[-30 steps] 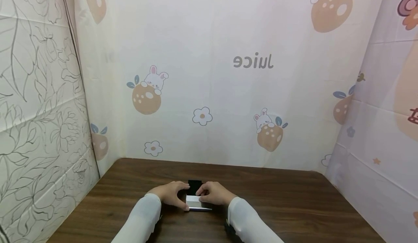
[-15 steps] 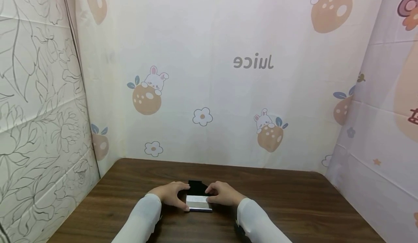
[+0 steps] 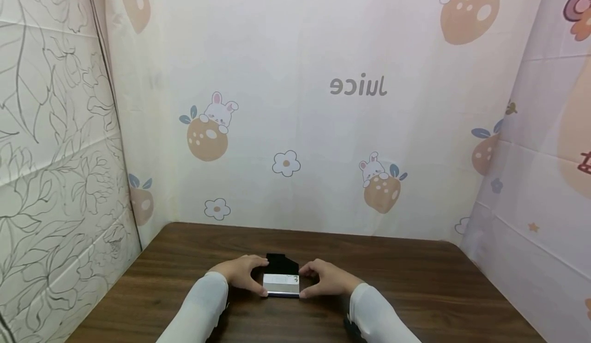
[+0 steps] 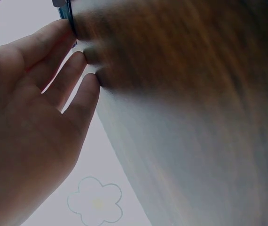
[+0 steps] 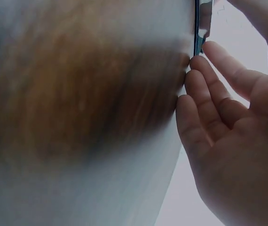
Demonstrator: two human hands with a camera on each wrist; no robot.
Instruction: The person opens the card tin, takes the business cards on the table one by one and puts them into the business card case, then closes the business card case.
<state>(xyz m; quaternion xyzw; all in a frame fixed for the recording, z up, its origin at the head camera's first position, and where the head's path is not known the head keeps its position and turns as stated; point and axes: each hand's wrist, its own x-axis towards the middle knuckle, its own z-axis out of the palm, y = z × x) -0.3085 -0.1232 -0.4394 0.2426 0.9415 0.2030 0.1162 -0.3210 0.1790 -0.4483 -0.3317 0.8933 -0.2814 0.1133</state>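
Observation:
A small silver card case (image 3: pixel 282 289) lies on the table with its black lid (image 3: pixel 282 265) laid back away from me. White printed cards (image 3: pixel 279 279) show in its near part. On the left side, my left hand (image 3: pixel 240 274) holds the case, thumb at the near corner and forefinger by the lid. My right hand (image 3: pixel 330 280) has its thumb and forefinger at the case's right edge in the same way. Both wrist views show the other fingertips down at the wood, with only a sliver of the case (image 5: pixel 203 23) visible at the top.
The dark wood table (image 3: pixel 406 276) spreads out on both sides of the hands. Behind it hangs a pale curtain (image 3: pixel 295 102) printed with fruit, rabbits and flowers. A white sheet with line-drawn flowers (image 3: pixel 60 153) closes off the left, and another printed sheet (image 3: pixel 531 179) the right.
My right hand has moved right, off the top of the cards to the case's right edge, uncovering more of the cards and lid. My left hand has stayed in place.

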